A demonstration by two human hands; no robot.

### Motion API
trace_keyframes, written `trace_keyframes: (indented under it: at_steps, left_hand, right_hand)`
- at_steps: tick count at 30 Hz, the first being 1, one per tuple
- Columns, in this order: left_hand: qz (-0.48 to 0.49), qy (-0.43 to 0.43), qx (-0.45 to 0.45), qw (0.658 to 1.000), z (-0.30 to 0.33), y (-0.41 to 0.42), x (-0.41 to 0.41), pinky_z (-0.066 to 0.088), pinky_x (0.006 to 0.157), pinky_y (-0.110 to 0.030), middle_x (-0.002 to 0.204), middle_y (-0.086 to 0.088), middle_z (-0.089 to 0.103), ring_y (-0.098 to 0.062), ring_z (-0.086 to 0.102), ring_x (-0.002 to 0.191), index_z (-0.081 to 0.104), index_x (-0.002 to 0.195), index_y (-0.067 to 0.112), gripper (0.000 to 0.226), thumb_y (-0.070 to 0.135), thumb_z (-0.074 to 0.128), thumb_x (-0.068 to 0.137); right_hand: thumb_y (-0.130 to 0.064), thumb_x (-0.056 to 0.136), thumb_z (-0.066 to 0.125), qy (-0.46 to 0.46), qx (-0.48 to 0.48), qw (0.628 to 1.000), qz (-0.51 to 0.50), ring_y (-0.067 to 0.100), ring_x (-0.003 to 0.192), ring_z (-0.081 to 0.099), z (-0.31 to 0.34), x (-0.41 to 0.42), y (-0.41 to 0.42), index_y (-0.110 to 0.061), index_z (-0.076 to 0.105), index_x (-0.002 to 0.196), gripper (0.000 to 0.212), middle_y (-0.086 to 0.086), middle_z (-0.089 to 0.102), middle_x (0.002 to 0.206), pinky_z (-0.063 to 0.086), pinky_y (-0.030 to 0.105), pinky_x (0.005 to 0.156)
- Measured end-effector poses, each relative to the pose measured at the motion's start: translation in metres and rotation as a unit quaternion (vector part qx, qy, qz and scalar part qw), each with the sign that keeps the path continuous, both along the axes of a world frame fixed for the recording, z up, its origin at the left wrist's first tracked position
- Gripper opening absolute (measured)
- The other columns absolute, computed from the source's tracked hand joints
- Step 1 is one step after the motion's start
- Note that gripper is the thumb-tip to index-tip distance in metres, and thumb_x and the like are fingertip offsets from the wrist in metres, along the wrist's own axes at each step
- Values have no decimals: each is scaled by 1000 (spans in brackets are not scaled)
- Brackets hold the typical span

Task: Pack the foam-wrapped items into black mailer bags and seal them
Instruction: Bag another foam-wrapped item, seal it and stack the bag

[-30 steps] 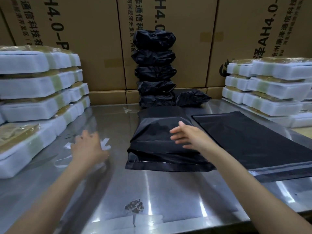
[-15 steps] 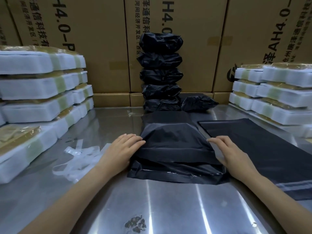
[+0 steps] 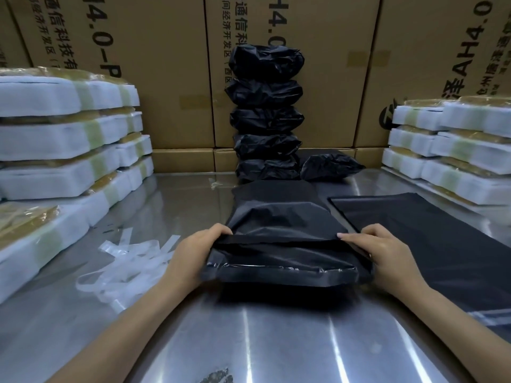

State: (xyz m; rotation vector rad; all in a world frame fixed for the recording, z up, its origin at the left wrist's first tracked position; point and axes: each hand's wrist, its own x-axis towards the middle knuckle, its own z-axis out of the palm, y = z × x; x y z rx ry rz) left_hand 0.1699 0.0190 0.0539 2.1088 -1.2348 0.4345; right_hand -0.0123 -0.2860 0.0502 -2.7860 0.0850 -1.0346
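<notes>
My left hand (image 3: pixel 193 254) fingers curl over left end of filled black mailer bag (image 3: pixel 282 244); right hand (image 3: pixel 387 255) grips right end, thumb on flap. Bag lies mid-worktop, toward near edge of steel worktop (image 3: pixel 262 335). Step, I judge: sealing, flap folded. Next: press seam flat, carry to sealed-bag stack (image 3: pixel 266 114) at far edge. Bag bulky, glossy, creased; near edge taut over item.
</notes>
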Motion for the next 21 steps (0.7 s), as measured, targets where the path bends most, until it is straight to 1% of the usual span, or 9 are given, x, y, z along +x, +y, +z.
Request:
trace_keyframes:
  at_steps: [3,6,11,13,15,17,19,20,21]
  left_hand:
    - [3,-2,-16,1000,-2,-1,-7,49,68,-35,84,7,64,-16,61,77,44,100,36,46,26,68,62]
    - [36,-13,-90,995,-1,-3,-10,41,58,-29,71,8,62,-12,55,63,43,98,35,34,27,56,67]
    - [36,69,-200,977,-3,-12,-12,40,51,-31,63,1,61,-17,55,56,48,87,37,28,10,46,76]
    - [22,102,-218,970,-4,-17,-13,39,52,-30,66,4,60,-12,53,57,50,81,35,26,10,42,82]
    - [6,158,-237,959,-7,-22,-13,37,55,-34,64,4,56,-8,47,59,50,74,28,22,11,40,84]
    - [0,190,-242,951,-8,-23,-14,37,60,-35,64,8,56,-8,46,63,53,72,23,22,9,40,82]
    - [-5,229,-245,942,-9,-22,-15,43,64,-34,69,5,63,-10,54,70,62,76,21,24,8,42,80]
    - [-7,272,-265,925,-6,-22,-19,46,64,-28,69,6,65,-9,58,73,66,76,22,25,10,45,79]
    - [6,301,-273,914,-6,-20,-21,47,62,-15,70,9,64,-5,60,76,68,78,26,23,15,49,82]
  right_hand:
    - [-2,67,80,-20,47,997,-59,21,66,57,0,0,0,-16,75,97,34,0,57,77,47,31,58]
    - [9,75,67,-50,56,995,-64,25,60,55,1,3,4,-9,69,84,20,3,56,66,47,38,54]
    - [19,78,54,-87,128,988,-13,28,46,50,-2,7,4,-6,54,71,26,6,53,52,41,40,47]
    - [23,75,48,-96,165,982,-8,30,47,46,-3,9,6,-7,50,69,31,10,50,52,36,38,46]
    - [26,72,45,-98,203,974,-11,34,53,49,-5,10,6,-3,55,72,30,19,54,57,38,37,49]
    - [15,81,49,-97,219,971,6,38,56,54,-7,8,6,-2,60,78,20,22,58,61,45,42,53]
    - [-21,91,49,-115,226,967,34,18,44,45,-7,5,8,-24,60,69,25,9,52,50,38,32,46]
    - [-39,91,45,-125,227,965,40,7,39,37,-5,3,10,-35,57,61,33,3,47,45,31,27,42]
    - [-53,89,40,-131,222,965,36,8,37,35,-2,1,11,-39,54,54,40,-1,43,42,24,23,40]
